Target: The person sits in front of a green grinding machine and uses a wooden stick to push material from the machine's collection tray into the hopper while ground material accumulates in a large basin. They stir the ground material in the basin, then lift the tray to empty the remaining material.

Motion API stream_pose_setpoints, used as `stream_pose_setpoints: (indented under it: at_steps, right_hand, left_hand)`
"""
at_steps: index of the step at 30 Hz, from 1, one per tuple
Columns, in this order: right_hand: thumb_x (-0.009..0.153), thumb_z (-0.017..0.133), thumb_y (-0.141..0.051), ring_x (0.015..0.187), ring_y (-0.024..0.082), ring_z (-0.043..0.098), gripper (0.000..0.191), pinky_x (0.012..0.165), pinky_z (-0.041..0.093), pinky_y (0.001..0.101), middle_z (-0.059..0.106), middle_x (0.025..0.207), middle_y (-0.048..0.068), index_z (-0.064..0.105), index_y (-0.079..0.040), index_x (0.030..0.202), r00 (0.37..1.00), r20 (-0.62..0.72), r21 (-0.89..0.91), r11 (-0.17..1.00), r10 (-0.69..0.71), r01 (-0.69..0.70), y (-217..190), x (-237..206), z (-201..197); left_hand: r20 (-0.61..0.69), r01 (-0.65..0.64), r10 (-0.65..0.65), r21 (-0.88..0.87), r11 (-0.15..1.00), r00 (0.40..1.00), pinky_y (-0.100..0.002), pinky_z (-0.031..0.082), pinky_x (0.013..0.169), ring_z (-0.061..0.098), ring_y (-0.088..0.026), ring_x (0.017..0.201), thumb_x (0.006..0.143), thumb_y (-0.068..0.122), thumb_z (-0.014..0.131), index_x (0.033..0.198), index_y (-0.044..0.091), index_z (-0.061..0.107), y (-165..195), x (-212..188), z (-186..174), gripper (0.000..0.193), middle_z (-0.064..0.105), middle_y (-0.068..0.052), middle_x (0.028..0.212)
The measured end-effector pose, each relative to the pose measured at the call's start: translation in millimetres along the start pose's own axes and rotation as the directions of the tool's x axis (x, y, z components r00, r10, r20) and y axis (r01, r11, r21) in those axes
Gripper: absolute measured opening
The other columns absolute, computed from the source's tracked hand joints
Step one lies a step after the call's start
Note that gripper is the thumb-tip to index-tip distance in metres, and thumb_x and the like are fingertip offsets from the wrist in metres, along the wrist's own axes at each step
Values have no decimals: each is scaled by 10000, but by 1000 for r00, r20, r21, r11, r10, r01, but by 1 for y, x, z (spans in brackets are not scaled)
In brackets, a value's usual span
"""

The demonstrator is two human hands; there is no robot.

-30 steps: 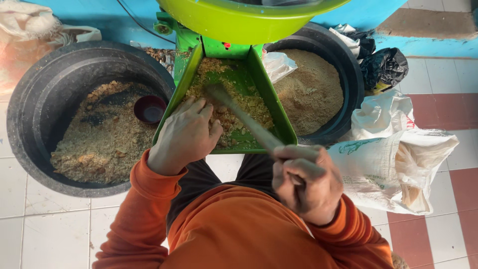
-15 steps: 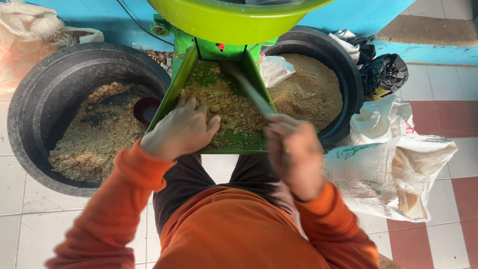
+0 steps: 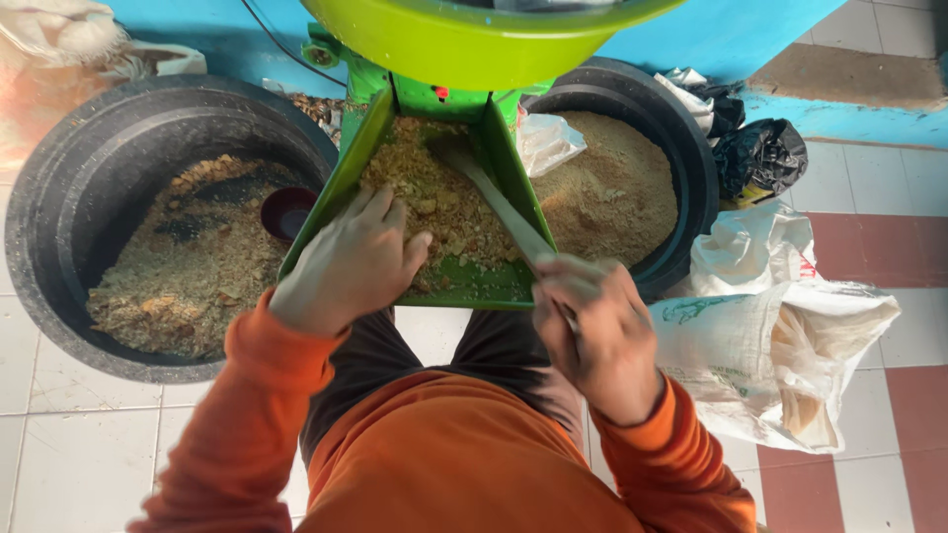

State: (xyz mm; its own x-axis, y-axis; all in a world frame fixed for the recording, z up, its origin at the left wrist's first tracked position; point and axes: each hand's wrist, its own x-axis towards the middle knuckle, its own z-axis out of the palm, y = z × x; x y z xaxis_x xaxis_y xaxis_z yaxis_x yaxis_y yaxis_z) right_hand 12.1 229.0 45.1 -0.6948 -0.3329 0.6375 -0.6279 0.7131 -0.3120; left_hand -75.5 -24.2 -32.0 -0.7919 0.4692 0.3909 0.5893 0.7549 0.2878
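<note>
Green chute (image 3: 513,178): painted metal, glossy. Stick (image 3: 494,197): wood, matt. Tubs (image 3: 59,197): black plastic. Sack (image 3: 770,355): woven plastic.

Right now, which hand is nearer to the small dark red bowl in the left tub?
Left. The left hand rests on the green tray's edge beside the bowl; the right hand grips the stick across it.

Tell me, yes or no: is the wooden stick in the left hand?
No, the right hand grips the wooden stick; the left hand rests on the green chute.
</note>
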Motion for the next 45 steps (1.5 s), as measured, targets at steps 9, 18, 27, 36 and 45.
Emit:
stream_pose_setpoints:
  at_steps: [9, 18, 27, 36, 45]
  right_hand:
    - [888, 785, 73, 914, 258, 659, 372, 802, 561, 345, 689, 1192, 111, 547, -33, 1153, 998, 18, 46, 998, -52, 51, 2, 3, 45]
    - [887, 769, 93, 955, 263, 671, 349, 837, 570, 348, 677, 1210, 108, 549, -23, 1131, 996, -63, -25, 998, -56, 54, -10, -1, 27]
    - [941, 755, 50, 919, 264, 665, 252, 787, 553, 342, 722, 1188, 118, 569, -13, 1099, 999, -45, -112, 993, 30, -35, 11, -3, 30]
    - [930, 712, 43, 919, 217, 690, 276, 793, 556, 302, 713, 1134, 158, 545, -39, 1134, 978, -37, 54, 977, 206, -204, -15, -19, -54]
    - [885, 770, 88, 891, 274, 653, 333, 793, 551, 364, 703, 1163, 118, 558, -31, 1113, 1000, -9, -74, 997, 3, -4, 14, -10, 20]
  left_hand:
    - [164, 219, -209, -47, 975, 964, -476, 502, 995, 638, -385, 1106, 1049, 326, 498, 968, -40, 718, 10, -1, -20, 435, 694, -227, 1070]
    - [254, 191, -168, -69, 979, 952, -494, 409, 1112, 557, -444, 1247, 1061, 394, 442, 1200, -84, 629, -8, -5, 8, 532, 621, -287, 1285]
    - [501, 189, -156, -15, 982, 851, -633, 246, 1133, 359, -453, 1406, 1032, 460, 358, 1457, 18, 462, -3, 19, 18, 621, 425, -203, 1532]
    - [366, 90, -114, 82, 993, 924, -662, 286, 1099, 395, -457, 1383, 998, 458, 423, 1359, -50, 546, -8, 45, 30, 636, 482, -235, 1477]
    - [282, 224, -191, -91, 970, 940, -532, 460, 1018, 562, -491, 1218, 1051, 427, 457, 1276, -87, 613, -9, -1, 4, 582, 599, -306, 1327]
